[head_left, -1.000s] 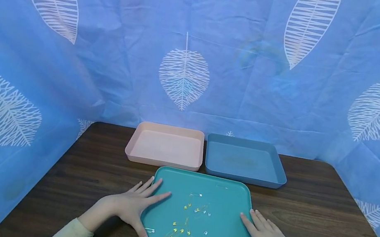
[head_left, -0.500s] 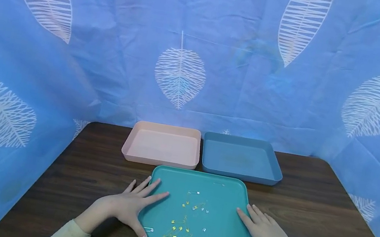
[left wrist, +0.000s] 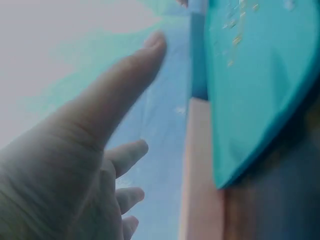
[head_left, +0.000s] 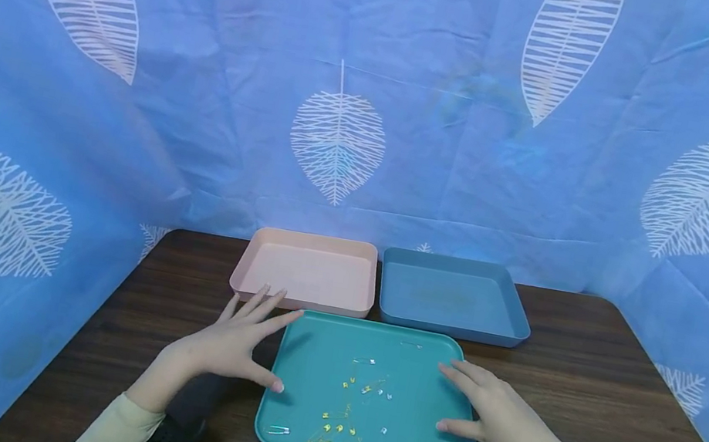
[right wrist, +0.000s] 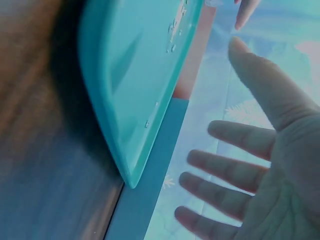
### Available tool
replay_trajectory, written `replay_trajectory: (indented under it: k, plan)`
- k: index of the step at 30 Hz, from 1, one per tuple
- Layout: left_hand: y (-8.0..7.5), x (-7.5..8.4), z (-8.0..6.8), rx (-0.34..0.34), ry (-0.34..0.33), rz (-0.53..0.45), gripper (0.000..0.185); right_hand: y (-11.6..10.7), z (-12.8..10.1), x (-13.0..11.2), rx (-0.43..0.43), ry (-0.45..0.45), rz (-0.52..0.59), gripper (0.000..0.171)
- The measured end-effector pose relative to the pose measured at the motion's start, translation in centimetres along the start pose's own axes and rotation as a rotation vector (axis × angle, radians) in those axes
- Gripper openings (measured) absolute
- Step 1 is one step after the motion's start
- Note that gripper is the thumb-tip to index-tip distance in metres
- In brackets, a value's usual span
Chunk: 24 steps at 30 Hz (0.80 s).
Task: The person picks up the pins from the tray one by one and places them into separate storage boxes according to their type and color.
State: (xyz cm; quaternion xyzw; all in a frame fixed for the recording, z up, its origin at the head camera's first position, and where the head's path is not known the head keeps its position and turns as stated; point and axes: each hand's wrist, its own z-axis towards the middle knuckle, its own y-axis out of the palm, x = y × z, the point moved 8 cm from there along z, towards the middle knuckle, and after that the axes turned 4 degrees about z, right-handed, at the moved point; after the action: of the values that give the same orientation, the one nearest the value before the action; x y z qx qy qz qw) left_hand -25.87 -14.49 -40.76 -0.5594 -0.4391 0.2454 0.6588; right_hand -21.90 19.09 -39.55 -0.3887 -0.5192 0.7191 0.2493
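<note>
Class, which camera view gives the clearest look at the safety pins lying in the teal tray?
The head view: the safety pins lie scattered in the whole teal tray. Both wrist views show only blurred specks on a tilted slice of the tray.

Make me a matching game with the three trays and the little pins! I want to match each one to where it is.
Things:
1. pink tray
2. blue tray
3. teal tray
4. safety pins

Places:
A. far right on the table
B. lying in the teal tray
C. far left on the table
D. nearest, between the hands

Pairs: 1-C, 2-A, 3-D, 4-B
</note>
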Motion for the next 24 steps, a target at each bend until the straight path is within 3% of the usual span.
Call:
replay_trajectory:
  k: [5, 10, 24]
  plan:
    - [-2.2, -1.3, 0.8, 0.101, -0.05, -0.017, 0.097, -0.9, 1.5, -0.4, 0.076, -0.032, 0.01, 0.068]
    - [-3.6, -2.6, 1.8, 0.16, -0.095, -0.025, 0.091, -1.7, 3.0, -0.6, 0.131, -0.029, 0.026, 0.058]
    - [-4.6, -7.2, 4.8, 0.276, -0.261, -0.056, 0.083, -3.9, 5.3, 0.2, 0.268, 0.06, 0.209, 0.04]
